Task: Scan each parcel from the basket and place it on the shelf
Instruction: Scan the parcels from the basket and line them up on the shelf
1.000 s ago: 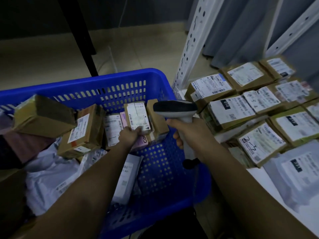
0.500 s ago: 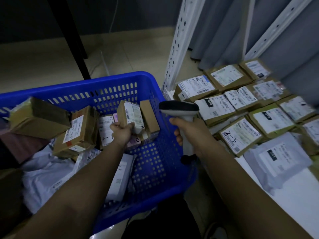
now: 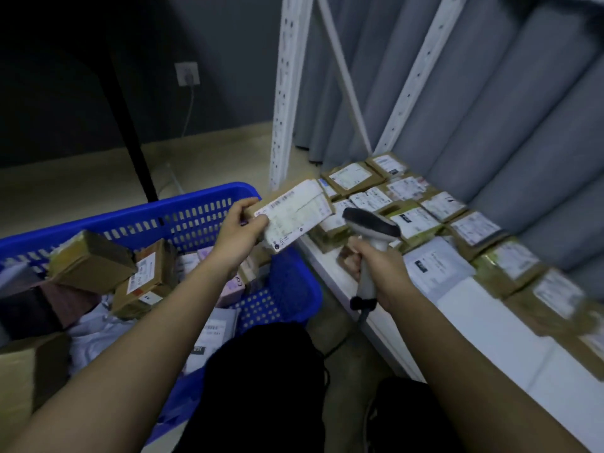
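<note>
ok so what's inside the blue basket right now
The basket holds brown cardboard boxes, one with a white label, pale mailer bags and a pink packet. The left forearm and the top parcels cover whatever lies deeper.

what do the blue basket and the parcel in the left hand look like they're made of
Blue basket: looks like moulded plastic, glossy and uniformly blue, with regular slots and round holes through its walls.

Parcel held by the left hand: apparently a brown cardboard box, matte, with straight edges; a white paper label with printed barcodes covers its upper face. Motion blur leaves any tape or finer surface detail unclear.
</note>
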`<state>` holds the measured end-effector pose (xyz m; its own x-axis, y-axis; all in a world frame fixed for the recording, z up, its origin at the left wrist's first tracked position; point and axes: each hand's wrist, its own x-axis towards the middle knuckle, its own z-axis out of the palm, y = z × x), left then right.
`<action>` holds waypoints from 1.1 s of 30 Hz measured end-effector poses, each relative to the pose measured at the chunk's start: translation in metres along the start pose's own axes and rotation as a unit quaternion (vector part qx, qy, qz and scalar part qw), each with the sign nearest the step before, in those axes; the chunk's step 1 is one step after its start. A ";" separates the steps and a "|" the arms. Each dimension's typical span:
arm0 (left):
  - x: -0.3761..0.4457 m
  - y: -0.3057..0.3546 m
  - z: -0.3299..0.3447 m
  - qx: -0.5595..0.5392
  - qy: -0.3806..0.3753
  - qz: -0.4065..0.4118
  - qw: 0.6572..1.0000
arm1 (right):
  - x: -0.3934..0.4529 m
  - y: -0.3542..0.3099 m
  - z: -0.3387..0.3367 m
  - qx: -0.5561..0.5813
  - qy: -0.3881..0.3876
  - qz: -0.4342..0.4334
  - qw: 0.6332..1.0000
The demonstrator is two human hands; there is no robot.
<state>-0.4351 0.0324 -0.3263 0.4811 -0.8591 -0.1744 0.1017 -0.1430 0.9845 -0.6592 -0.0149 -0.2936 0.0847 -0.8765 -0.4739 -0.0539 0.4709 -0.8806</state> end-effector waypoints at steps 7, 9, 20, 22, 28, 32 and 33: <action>-0.021 0.034 0.096 0.081 -0.211 0.017 0.974 | -0.026 -0.017 -0.076 0.094 0.195 -0.154 0.964; -0.021 0.035 0.119 0.066 -0.219 0.010 0.973 | -0.025 -0.017 -0.091 0.073 0.186 -0.155 0.967; 0.001 0.012 0.143 0.047 -0.278 -0.047 0.958 | 0.004 -0.019 -0.123 0.043 0.192 -0.108 0.974; 0.006 0.006 0.145 0.041 -0.234 -0.043 0.970 | 0.003 -0.016 -0.128 -0.002 0.173 -0.095 0.980; 0.012 -0.009 0.147 0.077 -0.177 -0.048 0.980 | -0.021 -0.016 -0.140 -0.103 0.050 -0.053 0.992; 0.012 -0.008 0.152 0.074 -0.169 -0.053 0.981 | -0.031 -0.015 -0.141 -0.143 0.046 -0.059 0.987; 0.012 -0.008 0.153 0.077 -0.168 -0.053 0.981 | -0.033 -0.015 -0.142 -0.144 0.057 -0.056 0.986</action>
<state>-0.5633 -0.0518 -0.3336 0.1577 -0.9453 -0.2856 -0.0086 -0.2906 0.9568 -0.8030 -0.0071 -0.2642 -0.0044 -0.9348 -0.3551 -0.3326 0.3362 -0.8811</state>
